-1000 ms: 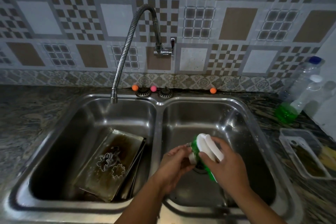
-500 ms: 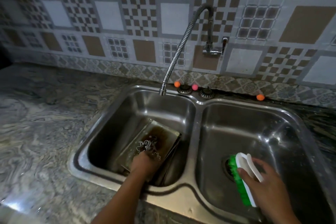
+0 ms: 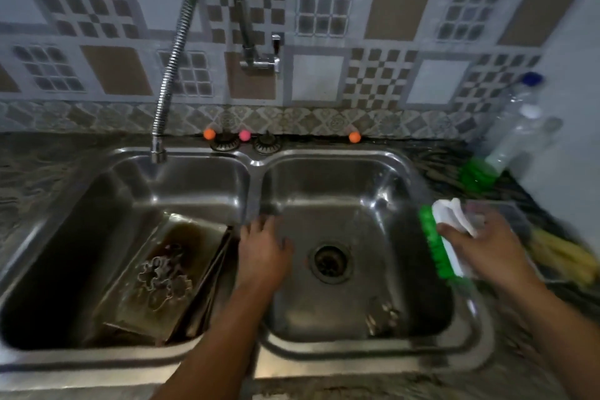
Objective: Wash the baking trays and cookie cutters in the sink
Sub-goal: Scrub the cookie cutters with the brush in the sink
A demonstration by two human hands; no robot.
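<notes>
The baking trays (image 3: 162, 273) lean stacked in the left basin of the sink (image 3: 256, 162), tilted with their far edge raised, at about nine o'clock from the left hand (image 3: 263, 256). The cookie cutters (image 3: 164, 279) lie on the stained top tray, blurred, so their shapes are hard to read. The left hand hovers over the divider between the basins, near the right edge of the trays but not touching them; its grip is loose, fingers spread and relaxed, holding nothing. Its forearm runs up from six o'clock, palm down.

The right hand (image 3: 487, 250) is at three o'clock from the drain (image 3: 329, 261), over the right rim of the sink. Its grip is closed round the white handle of a scrubbing brush (image 3: 444, 237), with the green bristles facing left toward the basin. The thumb lies along the handle's near side; the other fingers are smeared by motion. The trays sit well apart from this hand, across the whole right basin.

The tap (image 3: 172, 68) arches down over the left basin at twelve o'clock from the trays. On the bench (image 3: 48, 166) at two o'clock from the right hand stands a clear bottle (image 3: 513, 140) with green liquid at the bottom. Behind the right hand a clear container (image 3: 532, 237) holds something yellow, partly hidden by the hand and cut off at the right edge. Some small dull object lies in the right basin's near corner, too blurred to identify.
</notes>
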